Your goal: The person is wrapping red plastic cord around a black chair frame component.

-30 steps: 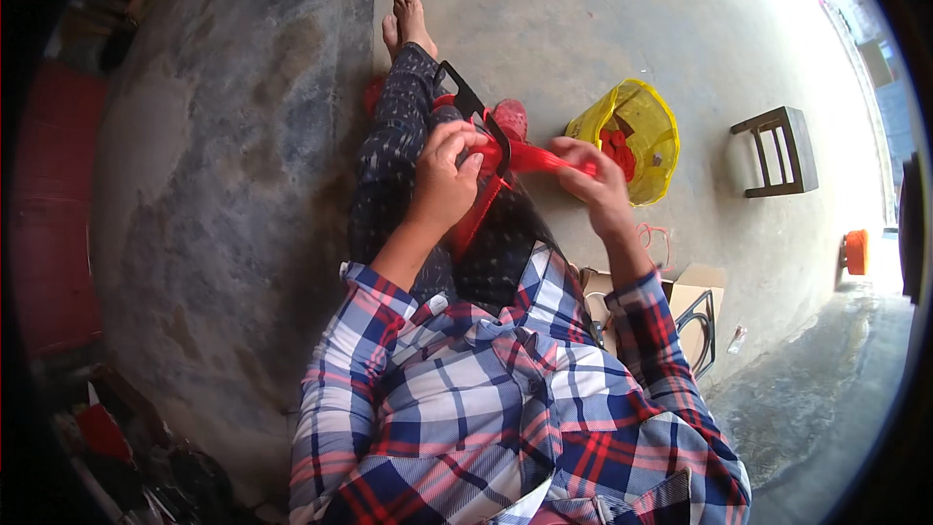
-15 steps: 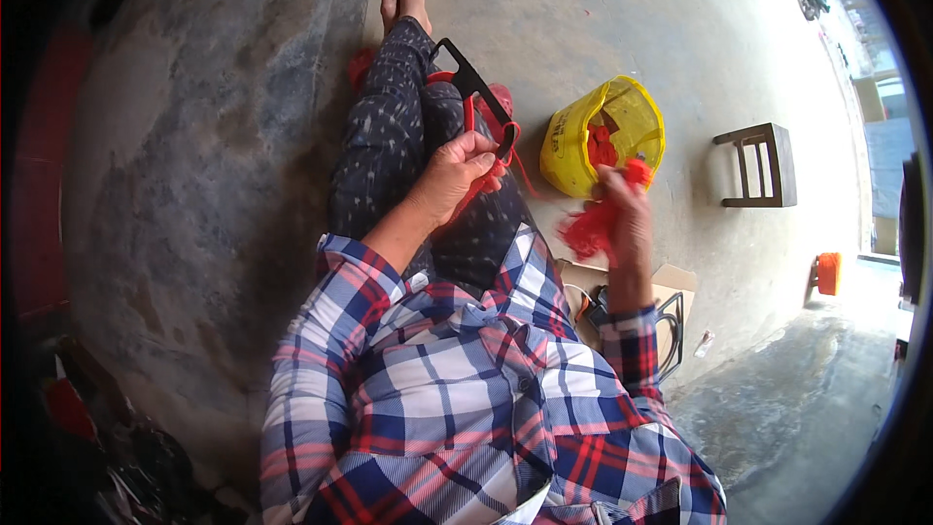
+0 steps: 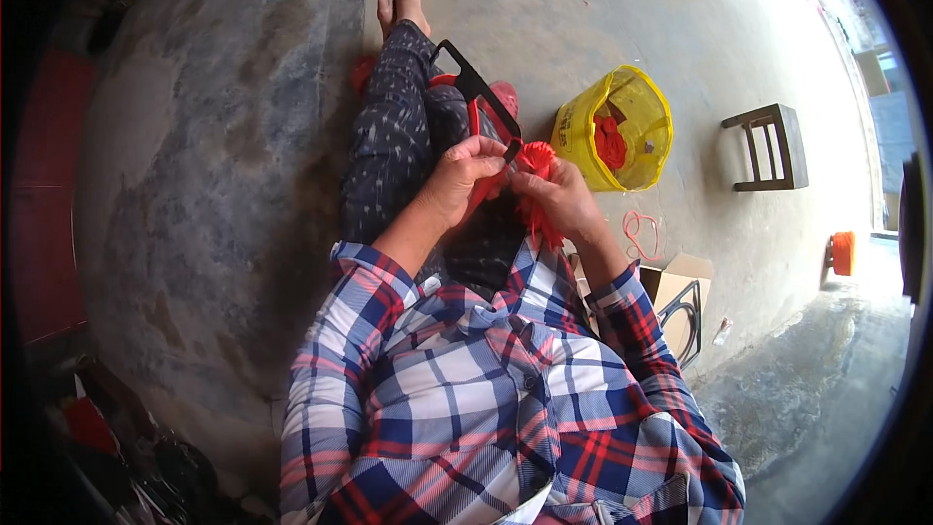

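Over my lap, my left hand [image 3: 459,183] pinches the near end of a black flat bar-like frame [image 3: 474,87] with bent ends. Red cord [image 3: 474,117] runs along the frame and down under the fingers of that hand. Close beside it, my right hand [image 3: 564,199] grips a bundle of red cord [image 3: 536,157], its loose strands hanging below the fingers. Both hands' fingertips nearly meet at the frame's near end; the exact contact there is hidden by fingers and cord.
A yellow bucket [image 3: 575,128] with a red cord bundle [image 3: 609,144] inside stands right of my legs. A loop of thin red cord [image 3: 634,233] lies on the floor near a cardboard box [image 3: 685,277]. Farther right are a wooden stool [image 3: 792,146] and an orange spool-like object [image 3: 843,253].
My right hand has moved left from beside the bucket to my left hand, carrying the red cord bundle. My left hand keeps its hold on the frame.
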{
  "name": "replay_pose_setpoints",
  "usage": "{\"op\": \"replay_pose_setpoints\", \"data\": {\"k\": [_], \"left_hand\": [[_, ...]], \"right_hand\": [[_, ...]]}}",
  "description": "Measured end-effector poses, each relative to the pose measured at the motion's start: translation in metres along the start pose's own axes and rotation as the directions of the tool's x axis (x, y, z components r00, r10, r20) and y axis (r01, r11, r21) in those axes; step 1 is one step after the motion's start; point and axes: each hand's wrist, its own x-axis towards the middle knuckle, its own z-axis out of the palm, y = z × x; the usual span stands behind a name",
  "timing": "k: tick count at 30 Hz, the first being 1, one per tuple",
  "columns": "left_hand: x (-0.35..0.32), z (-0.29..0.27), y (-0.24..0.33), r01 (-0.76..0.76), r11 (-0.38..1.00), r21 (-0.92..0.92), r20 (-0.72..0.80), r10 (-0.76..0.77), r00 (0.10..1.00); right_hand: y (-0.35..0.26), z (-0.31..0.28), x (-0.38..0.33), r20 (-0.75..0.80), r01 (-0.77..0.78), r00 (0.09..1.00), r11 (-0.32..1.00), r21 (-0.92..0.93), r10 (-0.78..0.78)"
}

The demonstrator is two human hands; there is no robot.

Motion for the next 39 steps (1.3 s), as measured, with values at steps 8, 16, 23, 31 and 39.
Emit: {"op": "replay_pose_setpoints", "data": {"k": [8, 16, 23, 31, 39], "left_hand": [[-0.006, 0.000, -0.001, -0.079, 0.997, 0.006, 0.022, 0.079, 0.997], [0.002, -0.009, -0.016, -0.180, 0.978, 0.104, 0.066, 0.173, 0.983], [0.003, -0.001, -0.018, -0.169, 0.970, 0.176, -0.030, 0.177, 0.984], [-0.022, 0.045, 0.026, -0.405, 0.509, 0.759, -0.053, 0.669, 0.741], [0.037, -0.028, 0.000, -0.083, 0.641, 0.763, -0.235, 0.395, 0.888]], "right_hand": [[0.001, -0.003, -0.028, -0.170, 0.041, 0.984, 0.996, -0.073, -0.053], [-0.007, 0.028, -0.053, 0.112, 0.122, 0.988, 0.975, -0.185, -0.102], [-0.034, 0.025, -0.053, 0.124, 0.118, 0.983, 0.981, 0.157, -0.138], [-0.092, -0.014, -0.053, 0.188, 0.383, 0.921, 0.884, -0.269, -0.342], [0.003, 0.008, 0.057, 0.133, 0.300, 0.909, 0.398, -0.867, -0.395]]}}
